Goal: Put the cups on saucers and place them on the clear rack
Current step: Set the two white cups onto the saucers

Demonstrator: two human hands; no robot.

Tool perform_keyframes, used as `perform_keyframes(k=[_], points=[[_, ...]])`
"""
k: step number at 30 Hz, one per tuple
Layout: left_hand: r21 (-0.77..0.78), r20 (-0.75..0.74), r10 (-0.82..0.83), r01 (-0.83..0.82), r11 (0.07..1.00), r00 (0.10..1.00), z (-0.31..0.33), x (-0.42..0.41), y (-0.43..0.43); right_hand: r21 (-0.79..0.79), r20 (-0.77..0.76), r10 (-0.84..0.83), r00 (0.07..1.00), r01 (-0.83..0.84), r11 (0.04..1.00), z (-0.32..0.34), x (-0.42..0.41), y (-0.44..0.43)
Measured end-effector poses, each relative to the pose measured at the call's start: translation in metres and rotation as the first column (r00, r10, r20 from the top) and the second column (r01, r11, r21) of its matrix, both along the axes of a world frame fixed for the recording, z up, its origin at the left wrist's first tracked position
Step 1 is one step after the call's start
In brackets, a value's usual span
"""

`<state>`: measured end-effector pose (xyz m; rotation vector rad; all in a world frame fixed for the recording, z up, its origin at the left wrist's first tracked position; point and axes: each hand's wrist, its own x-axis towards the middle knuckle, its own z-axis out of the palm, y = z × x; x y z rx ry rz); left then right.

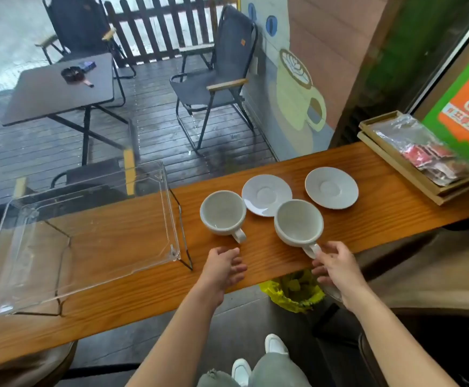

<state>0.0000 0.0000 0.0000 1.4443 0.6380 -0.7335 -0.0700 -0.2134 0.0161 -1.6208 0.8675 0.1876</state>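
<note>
Two empty white cups stand on the wooden counter [133, 291]: the left cup [222, 212] and the right cup [298, 222], handles pointing toward me. Behind them lie two white saucers, the left saucer [267, 194] and the right saucer [331, 187], both bare. The clear rack [85, 233] stands on thin black wire legs at the left, nothing on it. My left hand [223, 268] hovers just below the left cup's handle, fingers loosely apart, holding nothing. My right hand [336, 265] has its fingertips on the right cup's handle.
A wooden tray [412, 169] with plastic-wrapped packets sits at the counter's right end. Beyond the counter is a wet deck with a dark folding table [60, 90] and folding chairs [216, 79]. A yellow bag [294, 294] lies on the floor below.
</note>
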Motion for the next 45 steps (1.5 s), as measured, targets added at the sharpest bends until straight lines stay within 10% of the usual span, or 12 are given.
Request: perform_keyframes(k=[18, 32, 45], points=[[-0.240, -0.084, 0.144, -0.160, 0.958, 0.986, -0.009, 0.011, -0.030, 0.351, -0.056, -0.005, 0.998, 0.025, 0.936, -0.021, 0.009, -0.006], [0.085, 0.205, 0.341, -0.364, 0.928, 0.917, -0.009, 0.008, -0.029, 0.268, -0.015, 0.039, 0.999, -0.034, 0.963, -0.017, 0.024, -0.015], [0.081, 0.253, 0.402, -0.433, 0.898, 0.880, 0.035, 0.002, -0.022, 0.300, 0.121, 0.021, 0.992, -0.057, 0.952, 0.015, 0.024, -0.038]])
